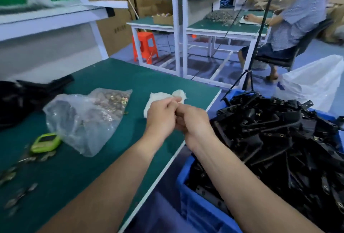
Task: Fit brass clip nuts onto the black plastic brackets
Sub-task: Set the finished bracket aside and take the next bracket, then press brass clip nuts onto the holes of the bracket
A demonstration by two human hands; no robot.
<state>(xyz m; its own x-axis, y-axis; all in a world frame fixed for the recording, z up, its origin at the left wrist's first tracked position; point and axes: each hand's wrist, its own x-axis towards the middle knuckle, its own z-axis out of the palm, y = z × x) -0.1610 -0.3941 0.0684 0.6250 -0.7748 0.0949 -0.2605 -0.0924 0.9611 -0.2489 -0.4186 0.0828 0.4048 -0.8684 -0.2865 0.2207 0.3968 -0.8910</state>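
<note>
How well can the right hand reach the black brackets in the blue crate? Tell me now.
Probably yes. The black brackets lie heaped in the open blue crate right beside the right hand, nothing between. Its fingers, though, are curled against the left hand, possibly busy.

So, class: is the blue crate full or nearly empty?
Full: black brackets heap well above the blue crate rim.
</note>
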